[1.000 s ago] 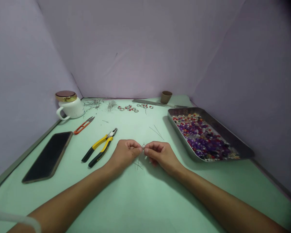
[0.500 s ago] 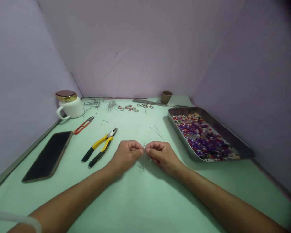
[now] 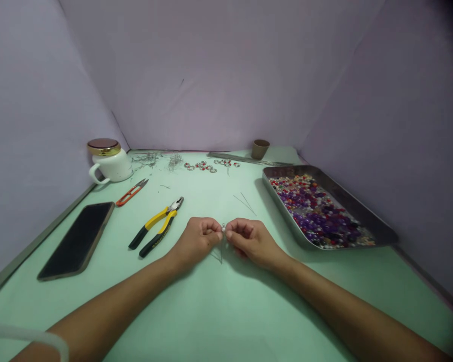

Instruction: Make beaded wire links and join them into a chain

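Note:
Thumb and forefinger of my left hand (image 3: 200,239) pinch one side of a small beaded wire piece (image 3: 223,229). From the other side, the fingertips of my right hand (image 3: 251,241) close on the same piece. A pale bead and a tiny loop show between the fingertips; the rest is hidden. Thin wire ends (image 3: 221,254) hang below toward the table. Left of my left hand lie pliers (image 3: 158,226) with yellow and black handles, jaws slightly apart. Loose wire lengths (image 3: 245,202) rest beyond my right hand.
A metal tray (image 3: 287,216) of mixed beads stands at right. To the left are a phone (image 3: 77,241), orange thread snips (image 3: 132,192) and a lidded white mug (image 3: 115,168). Farther back lie red-and-clear beaded pieces (image 3: 202,166), tangled wire (image 3: 145,160), straight wires (image 3: 241,159) and a brown cup (image 3: 260,150).
Both hands keep their pinch on the beaded wire piece, with only a slight shift of the fingers. The whole view has moved a little; the other things lie as before.

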The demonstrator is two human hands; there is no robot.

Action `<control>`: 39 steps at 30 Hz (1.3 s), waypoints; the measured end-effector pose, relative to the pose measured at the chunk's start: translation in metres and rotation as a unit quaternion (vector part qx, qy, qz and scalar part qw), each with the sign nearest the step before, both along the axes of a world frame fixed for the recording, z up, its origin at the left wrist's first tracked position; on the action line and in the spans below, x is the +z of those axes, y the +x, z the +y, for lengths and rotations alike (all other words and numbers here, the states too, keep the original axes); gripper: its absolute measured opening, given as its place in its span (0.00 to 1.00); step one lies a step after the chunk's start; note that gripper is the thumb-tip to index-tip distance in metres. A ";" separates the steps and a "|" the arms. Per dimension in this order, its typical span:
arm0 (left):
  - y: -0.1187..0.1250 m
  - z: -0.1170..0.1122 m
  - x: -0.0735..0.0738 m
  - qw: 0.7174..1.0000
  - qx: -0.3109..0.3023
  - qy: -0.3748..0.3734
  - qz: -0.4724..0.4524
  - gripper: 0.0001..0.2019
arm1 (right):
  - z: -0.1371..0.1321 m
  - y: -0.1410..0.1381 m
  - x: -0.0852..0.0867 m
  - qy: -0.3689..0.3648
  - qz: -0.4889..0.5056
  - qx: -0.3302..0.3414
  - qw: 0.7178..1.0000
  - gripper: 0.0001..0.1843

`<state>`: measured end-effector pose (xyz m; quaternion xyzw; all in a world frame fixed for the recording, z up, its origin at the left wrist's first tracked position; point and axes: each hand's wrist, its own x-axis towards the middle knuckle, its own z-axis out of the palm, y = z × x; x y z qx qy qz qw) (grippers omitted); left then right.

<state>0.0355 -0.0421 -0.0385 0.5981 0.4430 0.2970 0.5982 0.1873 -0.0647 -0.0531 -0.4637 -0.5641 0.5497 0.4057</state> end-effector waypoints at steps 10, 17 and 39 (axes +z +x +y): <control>0.001 0.003 -0.006 1.000 0.004 -0.011 0.012 0.04 | 0.000 -0.001 -0.009 0.106 -0.109 0.022 0.988 0.02; -0.003 0.009 0.001 0.998 -0.022 -0.054 0.023 0.03 | 0.002 0.002 -0.009 0.093 -0.115 0.047 0.988 0.03; -0.011 0.009 0.009 0.961 -0.075 -0.221 -0.149 0.05 | -0.008 -0.007 0.006 -0.015 0.087 0.004 0.996 0.10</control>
